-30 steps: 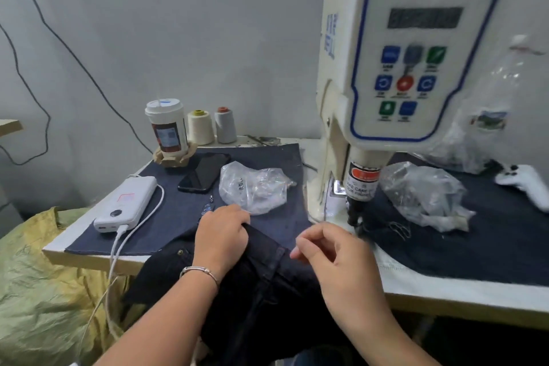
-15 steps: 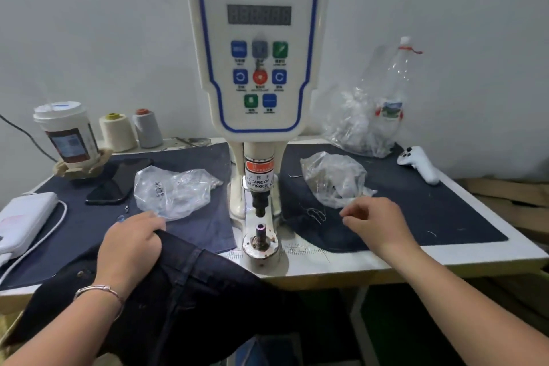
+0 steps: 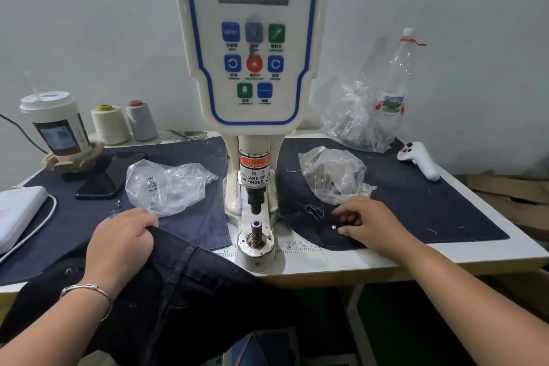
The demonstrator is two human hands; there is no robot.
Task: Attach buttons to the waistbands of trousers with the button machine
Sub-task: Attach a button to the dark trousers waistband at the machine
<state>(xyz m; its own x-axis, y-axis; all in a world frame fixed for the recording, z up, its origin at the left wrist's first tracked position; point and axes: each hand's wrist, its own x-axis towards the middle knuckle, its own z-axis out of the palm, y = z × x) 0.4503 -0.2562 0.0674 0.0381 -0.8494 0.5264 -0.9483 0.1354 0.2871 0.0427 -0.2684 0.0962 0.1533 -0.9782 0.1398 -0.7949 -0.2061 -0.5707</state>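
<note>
My left hand (image 3: 120, 242) lay on the dark trousers (image 3: 190, 291), fingers curled over the upper edge of the cloth and gripping it, left of the button machine (image 3: 252, 68). The trousers hung over the front edge of the table (image 3: 386, 261) and down toward my lap, their near corner just short of the machine's round base and its upright lower post (image 3: 256, 227). The punch above that post stood apart from it, with a bare gap between.

My right hand (image 3: 368, 226) was on the dark cloth mat (image 3: 430, 211) right of the machine, fingers loosely bent and reaching toward a small silver button (image 3: 333, 227) that lay just beside the fingertips; I could not tell whether they touched it. A clear plastic bag (image 3: 332, 175) sat just behind that hand, and another bag (image 3: 166, 184) behind my left.

Between my two hands the strip of bare table with its printed ruler lay open in front of the machine. A white handheld controller (image 3: 420, 159) lay well off toward the right edge.
</note>
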